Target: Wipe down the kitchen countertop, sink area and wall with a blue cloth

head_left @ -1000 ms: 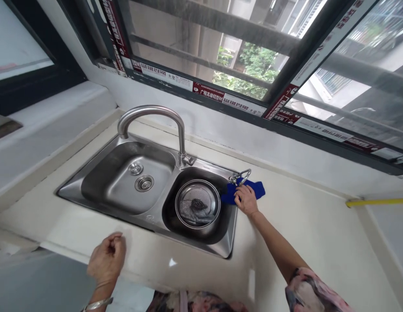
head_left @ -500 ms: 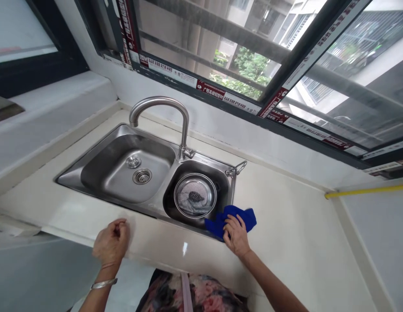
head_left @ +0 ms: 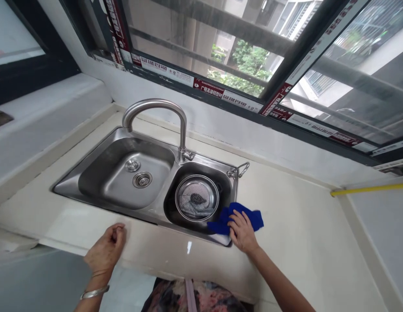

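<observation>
The right hand lies flat with fingers spread on the cloth, pressing it onto the sink at the front right corner, where rim meets counter. A second ago hand and cloth were at the sink's back right corner, just beside the small ring fitting; half a second ago they had already come down the right rim to the front corner, and since then they have hardly shifted. The left hand rests on the counter edge in front of the sink's left bowl, fingers loosely curled and holding nothing, much as before. The strainer sits in the right bowl, unmoved, below the tap.
</observation>
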Available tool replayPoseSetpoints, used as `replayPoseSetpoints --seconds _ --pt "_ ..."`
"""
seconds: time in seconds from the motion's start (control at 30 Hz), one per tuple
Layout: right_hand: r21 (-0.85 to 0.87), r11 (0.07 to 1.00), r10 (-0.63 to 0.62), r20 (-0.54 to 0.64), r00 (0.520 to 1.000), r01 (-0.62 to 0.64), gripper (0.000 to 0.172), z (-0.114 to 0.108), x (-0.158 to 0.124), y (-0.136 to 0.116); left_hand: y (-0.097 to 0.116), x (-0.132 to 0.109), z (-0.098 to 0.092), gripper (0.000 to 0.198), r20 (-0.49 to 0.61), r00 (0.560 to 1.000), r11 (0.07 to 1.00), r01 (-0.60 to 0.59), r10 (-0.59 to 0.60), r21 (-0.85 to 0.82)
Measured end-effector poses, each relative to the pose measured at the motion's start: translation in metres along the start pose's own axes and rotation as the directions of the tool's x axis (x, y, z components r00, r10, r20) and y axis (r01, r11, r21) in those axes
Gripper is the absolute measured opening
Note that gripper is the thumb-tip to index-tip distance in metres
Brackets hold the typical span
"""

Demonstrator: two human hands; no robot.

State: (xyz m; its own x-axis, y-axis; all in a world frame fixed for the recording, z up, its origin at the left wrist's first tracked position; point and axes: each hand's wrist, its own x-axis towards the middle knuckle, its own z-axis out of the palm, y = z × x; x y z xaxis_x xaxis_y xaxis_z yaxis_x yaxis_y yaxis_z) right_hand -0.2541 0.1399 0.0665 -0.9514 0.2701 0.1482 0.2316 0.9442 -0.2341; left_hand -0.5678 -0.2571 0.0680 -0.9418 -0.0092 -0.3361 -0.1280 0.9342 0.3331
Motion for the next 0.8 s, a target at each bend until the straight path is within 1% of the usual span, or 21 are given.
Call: replayPoseSetpoints --seconds 0.07,0.17,0.23,0.3,0.37,0.43,0.53,0.67,0.73,0.8 --pt "-0.018 0.999 0.036 -0.004 0.999 -0.036 0.024 -0.002 0.026 0.018 -0.001 -0.001 0.004 0.045 -0.025 0.999 1.000 -0.023 0.022 -0.020" --pt "-0.082 0.991 0.100 -0.027 0.995 -0.102 0.022 0.001 0.067 0.042 -0.006 0.000 0.007 0.043 -0.013 0.999 0.999 -0.030 0.030 -0.029" --pt "-0.146 0.978 0.145 -0.044 0.988 -0.150 0.023 0.004 0.090 0.053 -0.008 0.001 0.007 0.043 0.000 1.000 0.999 -0.023 0.023 -0.033" --pt "-0.204 0.962 0.175 -0.059 0.983 -0.183 0.026 0.007 0.105 0.060 -0.007 0.002 0.005 0.044 0.008 1.000 0.999 -0.022 0.022 -0.035" --pt "-0.239 0.951 0.180 -0.079 0.981 -0.194 0.030 0.009 0.110 0.061 -0.004 0.002 0.002 0.045 0.025 1.000 0.999 -0.011 0.012 -0.031" --pt "-0.246 0.950 0.175 -0.095 0.980 -0.194 0.032 0.009 0.103 0.056 0.000 0.000 -0.001 0.045 0.036 0.999 1.000 -0.009 0.010 -0.026" --pt "-0.224 0.958 0.164 -0.077 0.984 -0.177 0.032 0.006 0.078 0.037 0.002 -0.001 -0.003 0.046 0.037 0.999 0.999 -0.037 0.039 -0.036" --pt "-0.172 0.972 0.157 -0.017 0.987 -0.158 0.031 0.003 0.033 -0.004 -0.002 -0.001 0.002 0.045 0.000 0.997 0.996 -0.082 0.083 -0.031" --pt "-0.154 0.973 0.173 -0.006 0.985 -0.172 0.031 0.004 0.011 -0.027 -0.003 -0.001 0.004 0.046 -0.023 0.995 0.995 -0.099 0.099 -0.021" --pt "-0.146 0.971 0.191 -0.010 0.981 -0.191 0.031 0.008 -0.007 -0.050 -0.002 -0.002 0.004 0.046 -0.018 0.994 0.994 -0.104 0.104 -0.014"
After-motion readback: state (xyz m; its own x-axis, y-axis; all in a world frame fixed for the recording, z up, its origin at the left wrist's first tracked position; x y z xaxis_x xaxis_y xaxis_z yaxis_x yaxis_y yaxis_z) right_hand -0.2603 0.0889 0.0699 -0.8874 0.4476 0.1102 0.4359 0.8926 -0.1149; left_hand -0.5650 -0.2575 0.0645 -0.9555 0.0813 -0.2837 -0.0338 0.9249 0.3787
